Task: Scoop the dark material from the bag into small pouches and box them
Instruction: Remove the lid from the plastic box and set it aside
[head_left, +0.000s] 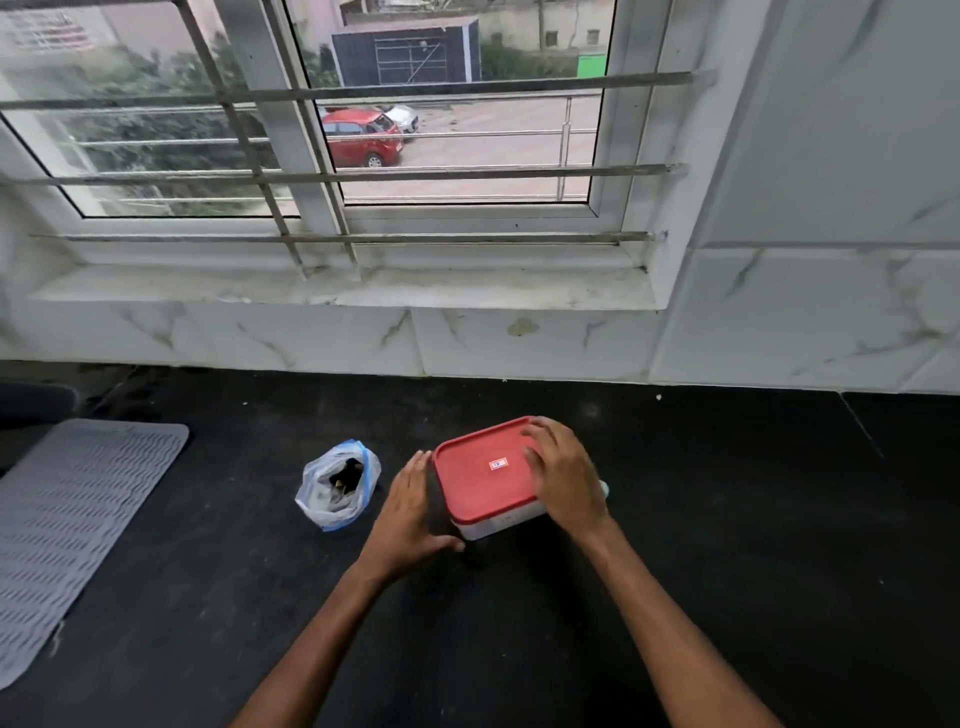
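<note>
A white plastic box with a red lid (480, 478) stands on the black counter (727, 519). My right hand (563, 470) lies flat on the right part of the lid, fingers spread. My left hand (415, 512) rests against the box's left side, thumb at its front corner. To the left, apart from the box, a clear plastic bag with a blue strip (337, 486) stands with its mouth agape and dark material visible inside. No small pouches or scoop are visible.
A grey ribbed mat (72, 525) covers the counter's left part. White marble wall tiles (519, 338) and a barred window (332, 140) rise behind the counter. A small pale object peeks out behind my right hand.
</note>
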